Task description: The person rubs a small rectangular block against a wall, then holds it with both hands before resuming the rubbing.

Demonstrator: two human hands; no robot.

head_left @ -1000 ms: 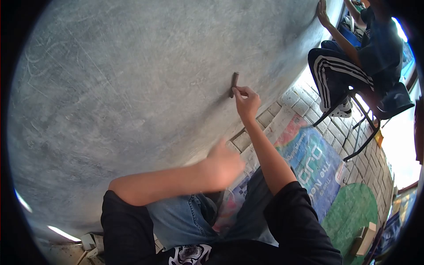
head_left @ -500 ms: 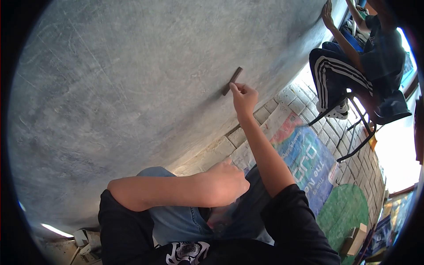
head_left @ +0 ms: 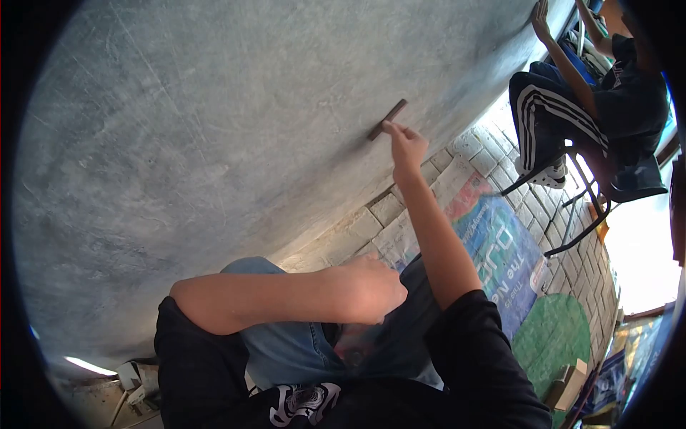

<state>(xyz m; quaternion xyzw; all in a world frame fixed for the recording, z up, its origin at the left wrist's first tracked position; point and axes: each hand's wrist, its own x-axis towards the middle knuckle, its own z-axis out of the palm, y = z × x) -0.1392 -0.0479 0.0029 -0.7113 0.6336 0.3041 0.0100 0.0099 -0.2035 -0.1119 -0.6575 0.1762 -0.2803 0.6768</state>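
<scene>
My right hand [head_left: 409,149] pinches a short, dark, flat strip [head_left: 393,113] between thumb and fingers. The strip lies slanted against the grey, smooth-plastered wall [head_left: 214,136], its upper end beyond my fingertips. Resting across my jeans-clad legs [head_left: 286,354] is my left forearm, and my left hand [head_left: 375,289] is curled closed with its back towards me. Its fingers bend down out of sight, so I cannot tell whether anything is in them.
At the upper right a person [head_left: 607,107] sits on a dark chair [head_left: 607,193], one hand against the wall. A printed banner [head_left: 504,250] and a round green sheet [head_left: 554,336] cover part of the brick paving [head_left: 493,161]. Wooden blocks [head_left: 568,386] lie on the green sheet.
My right hand and the strip have moved slightly up and right along the wall. The left hand stays over my legs, and the view has shifted slightly.
</scene>
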